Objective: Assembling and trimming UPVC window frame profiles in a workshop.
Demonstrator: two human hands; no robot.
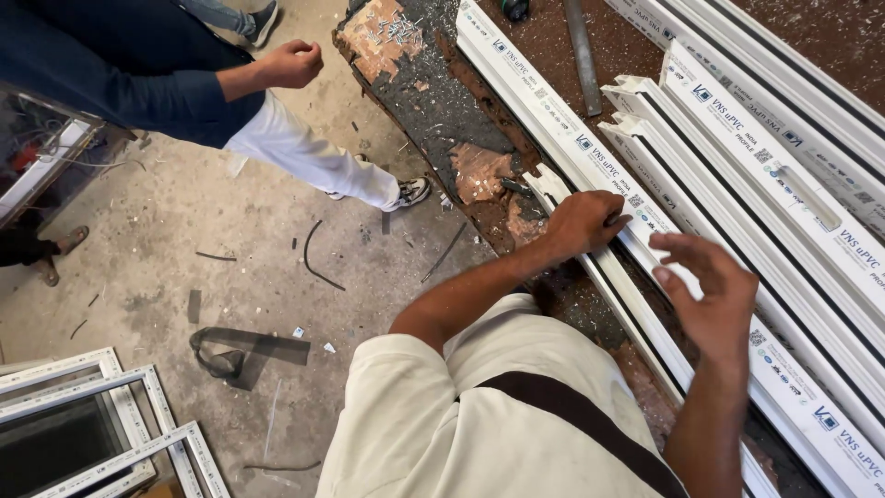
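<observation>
Worn workbench [433, 101], left hand [583, 221] grip clenched on white profile strip [604, 267], right hand [705, 290] grip released above it

White window profiles [737, 175] crowd the bench from twelve to four o'clock; bare concrete floor [184, 212] lies open at nine.

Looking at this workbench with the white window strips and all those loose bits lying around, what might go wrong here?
The left hand presses on a narrow white strip at the bench's worn edge; it might slip off. The right hand hovers open above the strips, so nothing else steadies it. Small screws lie scattered on the bench and scraps on the floor, near another person's foot; someone could tread on them.
</observation>
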